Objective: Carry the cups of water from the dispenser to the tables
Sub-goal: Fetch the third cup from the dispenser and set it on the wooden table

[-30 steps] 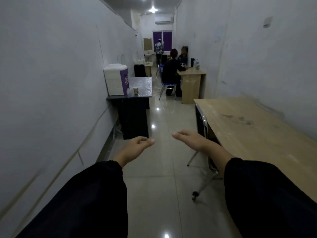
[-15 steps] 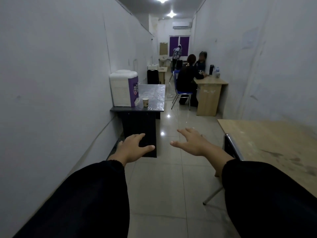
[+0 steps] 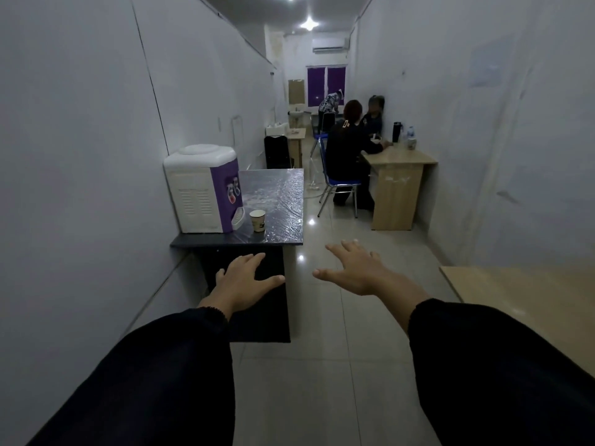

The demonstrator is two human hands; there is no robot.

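A white and purple water dispenser (image 3: 201, 189) stands on a dark table (image 3: 283, 201) against the left wall. A single paper cup (image 3: 257, 220) sits on that table just right of the dispenser's drip tray. My left hand (image 3: 241, 283) is stretched forward, palm down, fingers apart and empty, short of the table's near edge. My right hand (image 3: 357, 272) is also held out, open and empty, over the tiled floor. Both arms are in black sleeves.
A narrow corridor runs ahead between white walls. A wooden table (image 3: 399, 162) with bottles stands at the right wall, with two seated people (image 3: 351, 146) and a blue chair (image 3: 338, 188). Another wooden table's corner (image 3: 515, 291) is near right. A third person stands at the far end.
I have walked forward: the dispenser, cup and dark table are nearer and larger. The near right table has slid out of view. Both hands stay open and have spread their fingers.
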